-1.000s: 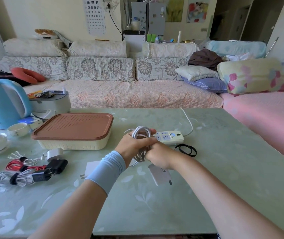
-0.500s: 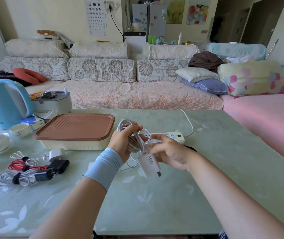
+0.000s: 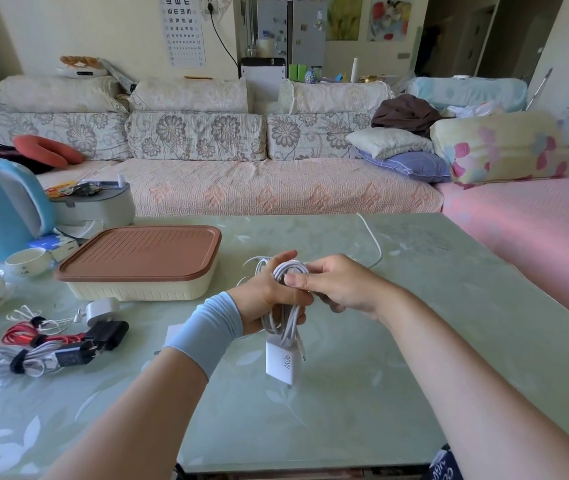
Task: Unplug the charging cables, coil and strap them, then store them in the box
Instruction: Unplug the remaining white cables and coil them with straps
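My left hand grips a coiled white charging cable above the green table. Its white 90W charger brick dangles below my hands. My right hand pinches the top of the coil, thumb pressed on the loops. The cream storage box with a brown lid sits shut to the left. Strapped cable bundles lie at the left: a grey one and a red one, beside a black plug and a white plug.
A blue kettle, a small cup and a grey appliance stand at the far left. A white cord trails over the table behind my hands. A sofa and a pink bed border the table's far and right sides.
My hands lifted the coil off the table and toward me; the charger brick rose with it and now hangs. The power strip and black strap are hidden behind my hands.
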